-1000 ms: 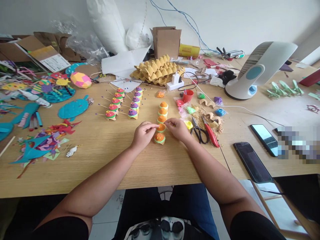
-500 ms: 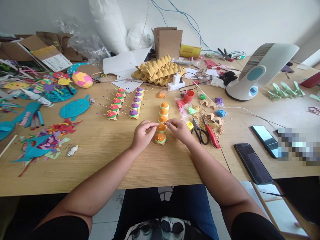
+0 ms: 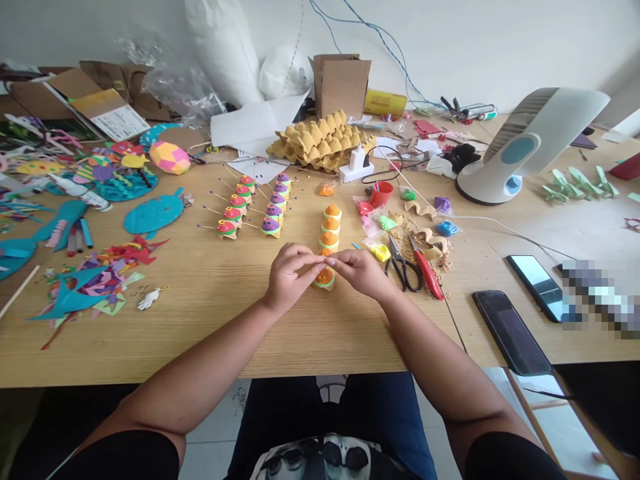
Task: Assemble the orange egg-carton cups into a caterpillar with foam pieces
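An orange-topped egg-carton caterpillar [image 3: 329, 238] with pale green edges lies lengthwise in front of me. Over its near half, my left hand [image 3: 296, 273] and my right hand [image 3: 361, 273] meet fingertip to fingertip. Both are closed in a pinch; whatever sits between the fingers is too small to make out. The fingers cover part of the caterpillar, while its nearest bump, with small marks like a face, shows just below them. To the left stand a red-and-green caterpillar [image 3: 233, 213] and a purple one [image 3: 274, 212], both with dark-tipped sticks poking out.
Right of my hands lie yellow clay [image 3: 381, 252], black-handled scissors [image 3: 404, 267] and a red utility knife [image 3: 427, 269]. Farther right are phones [image 3: 511, 332] and a white fan [image 3: 515, 153]. Paper scraps [image 3: 95, 283] spread at left; egg cartons [image 3: 320, 143] sit behind.
My hands have come together over the caterpillar from slightly apart, fingertips now touching. The view has shifted a little. A small blue bit now shows beside my right hand.
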`<act>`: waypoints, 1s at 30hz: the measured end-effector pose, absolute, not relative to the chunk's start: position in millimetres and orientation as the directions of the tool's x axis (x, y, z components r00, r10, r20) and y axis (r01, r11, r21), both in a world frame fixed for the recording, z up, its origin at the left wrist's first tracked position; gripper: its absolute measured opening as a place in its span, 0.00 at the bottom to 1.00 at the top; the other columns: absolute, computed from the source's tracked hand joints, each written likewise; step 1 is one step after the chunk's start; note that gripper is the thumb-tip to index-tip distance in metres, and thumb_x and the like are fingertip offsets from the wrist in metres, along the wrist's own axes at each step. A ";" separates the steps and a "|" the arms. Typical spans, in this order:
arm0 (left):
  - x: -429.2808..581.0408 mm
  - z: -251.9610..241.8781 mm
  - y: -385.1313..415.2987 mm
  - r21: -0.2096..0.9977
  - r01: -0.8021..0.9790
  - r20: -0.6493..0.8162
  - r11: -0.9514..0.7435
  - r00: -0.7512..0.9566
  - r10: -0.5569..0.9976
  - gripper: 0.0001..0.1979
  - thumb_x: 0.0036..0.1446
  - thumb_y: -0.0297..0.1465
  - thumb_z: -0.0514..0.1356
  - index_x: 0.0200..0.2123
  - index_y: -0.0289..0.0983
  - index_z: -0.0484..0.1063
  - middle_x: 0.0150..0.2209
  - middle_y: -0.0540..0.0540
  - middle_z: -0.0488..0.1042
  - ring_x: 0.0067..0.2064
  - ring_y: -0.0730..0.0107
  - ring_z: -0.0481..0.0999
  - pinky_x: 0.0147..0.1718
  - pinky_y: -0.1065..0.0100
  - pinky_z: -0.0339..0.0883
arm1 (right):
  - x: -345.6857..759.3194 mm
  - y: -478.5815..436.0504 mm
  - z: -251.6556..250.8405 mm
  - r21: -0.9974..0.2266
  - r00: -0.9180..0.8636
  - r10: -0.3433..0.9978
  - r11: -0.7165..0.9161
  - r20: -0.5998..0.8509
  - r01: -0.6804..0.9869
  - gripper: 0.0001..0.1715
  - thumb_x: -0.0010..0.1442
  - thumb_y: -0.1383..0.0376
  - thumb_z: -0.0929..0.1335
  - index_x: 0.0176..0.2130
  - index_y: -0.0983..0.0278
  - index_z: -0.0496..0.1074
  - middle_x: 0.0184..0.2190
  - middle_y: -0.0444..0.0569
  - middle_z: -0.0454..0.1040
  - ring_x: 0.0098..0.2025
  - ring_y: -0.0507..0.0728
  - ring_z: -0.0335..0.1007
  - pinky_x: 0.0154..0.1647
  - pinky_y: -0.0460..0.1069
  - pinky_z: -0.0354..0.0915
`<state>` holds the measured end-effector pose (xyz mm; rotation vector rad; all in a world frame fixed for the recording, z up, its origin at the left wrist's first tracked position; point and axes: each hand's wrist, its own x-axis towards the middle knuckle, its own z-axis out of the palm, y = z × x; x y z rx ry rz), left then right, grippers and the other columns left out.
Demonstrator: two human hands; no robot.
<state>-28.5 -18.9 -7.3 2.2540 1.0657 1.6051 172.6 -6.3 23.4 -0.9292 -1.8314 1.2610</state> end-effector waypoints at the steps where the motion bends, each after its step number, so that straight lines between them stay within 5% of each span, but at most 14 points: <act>1: -28.9 -7.6 -18.9 0.519 0.450 0.754 -0.727 0.160 0.637 0.05 0.61 0.29 0.69 0.41 0.42 0.82 0.35 0.49 0.76 0.39 0.70 0.75 0.41 0.65 0.72 | 173.1 -7.0 24.4 -0.957 -0.479 0.866 0.247 0.146 0.154 0.33 0.62 0.39 0.68 0.26 0.66 0.73 0.23 0.43 0.66 0.28 0.50 0.59 0.30 0.47 0.56; 5: -29.6 -8.6 -19.3 0.531 0.447 0.752 -0.720 0.143 0.643 0.05 0.61 0.29 0.68 0.40 0.43 0.82 0.35 0.49 0.76 0.39 0.70 0.75 0.41 0.65 0.71 | 174.4 -9.2 26.7 -0.990 -0.467 0.882 0.115 0.061 0.087 0.35 0.62 0.38 0.67 0.25 0.65 0.71 0.20 0.39 0.55 0.24 0.48 0.48 0.27 0.47 0.48; 13: -28.7 -7.0 -20.9 0.538 0.447 0.742 -0.715 0.150 0.653 0.12 0.61 0.29 0.68 0.48 0.44 0.81 0.38 0.48 0.77 0.41 0.68 0.77 0.43 0.64 0.73 | 169.1 -8.5 22.3 -0.989 -0.388 0.914 -0.146 -0.121 -0.035 0.27 0.50 0.45 0.76 0.33 0.66 0.79 0.16 0.34 0.54 0.20 0.46 0.43 0.23 0.47 0.40; 17: -28.4 -6.7 -20.3 0.540 0.440 0.744 -0.718 0.149 0.651 0.12 0.61 0.28 0.68 0.48 0.43 0.80 0.38 0.49 0.78 0.42 0.68 0.77 0.45 0.63 0.73 | 170.6 -6.3 19.6 -0.979 -0.353 0.929 -0.162 -0.110 -0.122 0.22 0.54 0.48 0.74 0.30 0.65 0.78 0.15 0.34 0.53 0.19 0.46 0.43 0.23 0.47 0.40; 22: -27.9 -7.2 -21.0 0.546 0.456 0.738 -0.702 0.134 0.661 0.10 0.62 0.27 0.67 0.46 0.41 0.80 0.38 0.48 0.78 0.42 0.68 0.77 0.46 0.63 0.73 | 173.1 -4.5 19.9 -0.989 -0.307 0.950 -0.098 -0.060 -0.110 0.29 0.56 0.42 0.72 0.27 0.66 0.78 0.15 0.35 0.51 0.20 0.46 0.41 0.23 0.48 0.39; 30: -28.0 -5.5 -21.3 0.541 0.475 0.734 -0.694 0.137 0.665 0.08 0.63 0.28 0.66 0.45 0.41 0.80 0.38 0.48 0.79 0.42 0.68 0.78 0.46 0.63 0.73 | 174.1 -2.2 19.8 -0.984 -0.270 0.959 -0.124 -0.085 -0.132 0.27 0.46 0.46 0.79 0.34 0.66 0.82 0.15 0.36 0.58 0.20 0.46 0.43 0.22 0.47 0.41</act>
